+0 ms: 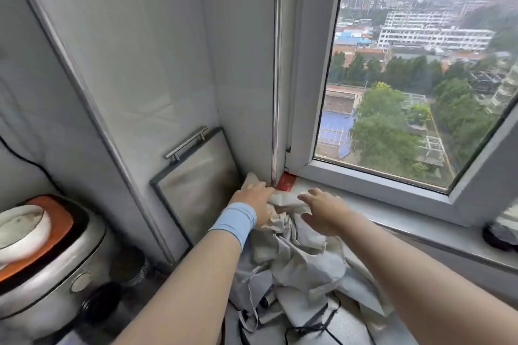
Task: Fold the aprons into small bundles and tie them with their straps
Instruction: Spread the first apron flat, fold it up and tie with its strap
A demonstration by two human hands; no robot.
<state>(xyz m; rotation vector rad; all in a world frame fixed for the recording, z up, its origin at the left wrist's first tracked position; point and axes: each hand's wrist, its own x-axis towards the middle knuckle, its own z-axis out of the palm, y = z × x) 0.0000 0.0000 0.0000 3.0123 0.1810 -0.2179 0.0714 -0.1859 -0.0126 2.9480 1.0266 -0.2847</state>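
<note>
Nearest the lens, two bare forearms, left forearm (193,277) and right forearm (409,272), entering from the bottom edge and converging toward the window corner. One pale blue wristband (235,221) on the left wrist.

Between and beneath them, one crumpled heap of pale grey-beige aprons (297,263), just beside the windowsill (420,223); number of aprons in it impossible to count. Thin black cord (316,325) tangled across its near end.

At the far top of the heap, one folded apron (288,200), a short thick wad close to the corner. Two hands on it:
- Left hand (253,199) palm down over the wad's left end, fingers curled round the cloth and gripping it.
- Right hand (322,213) palm down over the right end, fingers nearly straight and a little spread, pressing on the fabric; thumb not clearly seen.

Just behind the wad, one small red patch (286,182) at the foot of the window frame.

Left of the hands, one framed panel (196,187) leaning against the wall, with one metal bar handle (186,143). Far left, one silver cooker (47,269) with an orange top, one white bowl (22,228) upon it.

At the sill's far right, one dark object (499,235), too cut off to name.
</note>
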